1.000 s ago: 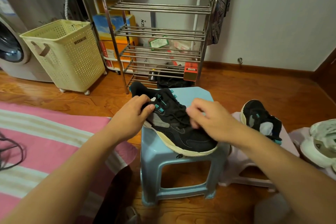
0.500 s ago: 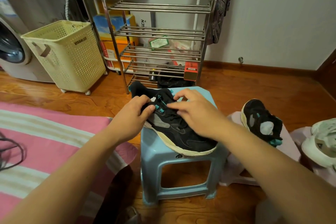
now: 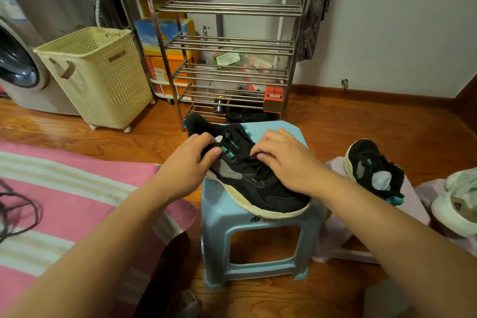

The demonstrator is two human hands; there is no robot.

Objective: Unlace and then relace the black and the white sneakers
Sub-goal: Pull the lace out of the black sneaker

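Fingers [image 3: 210,156] of the left hand [image 3: 191,162] are curled round the collar side of the black sneaker [image 3: 247,181], thumb tucked by the teal eyelet loops, pinning it in place. Over on the other side, the right hand [image 3: 286,160] lies across the tongue with its fingertips bent down into the black laces [image 3: 246,162], and it looks like they are pinching a strand, though the lace itself is hard to pick out against the dark upper. That shoe sits on the blue stool [image 3: 258,235], toe pointing toward the camera and sole edge right at the seat's front rim. Its partner, the second black sneaker [image 3: 374,170], rests on a pale stool [image 3: 335,240] to the right, and the white sneaker [image 3: 459,201] is at the far right edge, partly cut off.

Now the danger, as I judge it: a sharp tug on the lace could drag the shoe forward off that rim if the left grip slackens. Black lace on black fabric also invites picking the wrong crossing and tightening a snag.
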